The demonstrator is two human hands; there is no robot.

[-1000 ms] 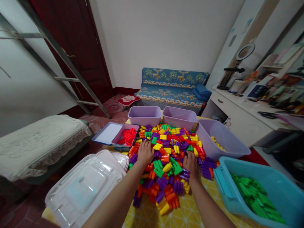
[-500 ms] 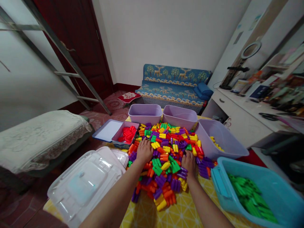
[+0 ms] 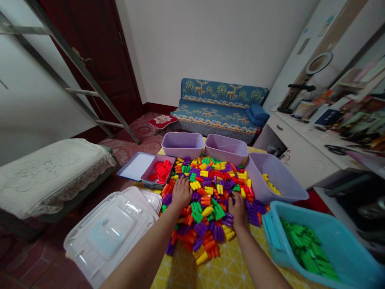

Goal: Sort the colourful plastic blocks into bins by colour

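A big mixed pile of plastic toy building pieces (image 3: 207,192) in purple, red, orange, yellow and green covers the table's middle. On its left side rests my left hand (image 3: 182,192), fingers stretched forward and lying over orange and purple pieces. My right hand (image 3: 237,206) touches the right part of the pile beside purple pieces. Its fingers are bent but apart, and nothing shows in its grasp; the palm side is hidden. Close in front of the hands lie several green pieces (image 3: 197,211) and a yellow piece (image 3: 207,211).
Lilac bins (image 3: 183,150) line the far edge; the right one (image 3: 288,188) holds yellow pieces. A turquoise tub (image 3: 272,237) contains green pieces. Red pieces (image 3: 161,171) fill an open tin at left, near clear lids (image 3: 111,233). The tablecloth (image 3: 224,269) is yellow.
The view has shifted slightly, so the bins and tub at right appear farther left. Both hands stay at nearly the same places on the pile.
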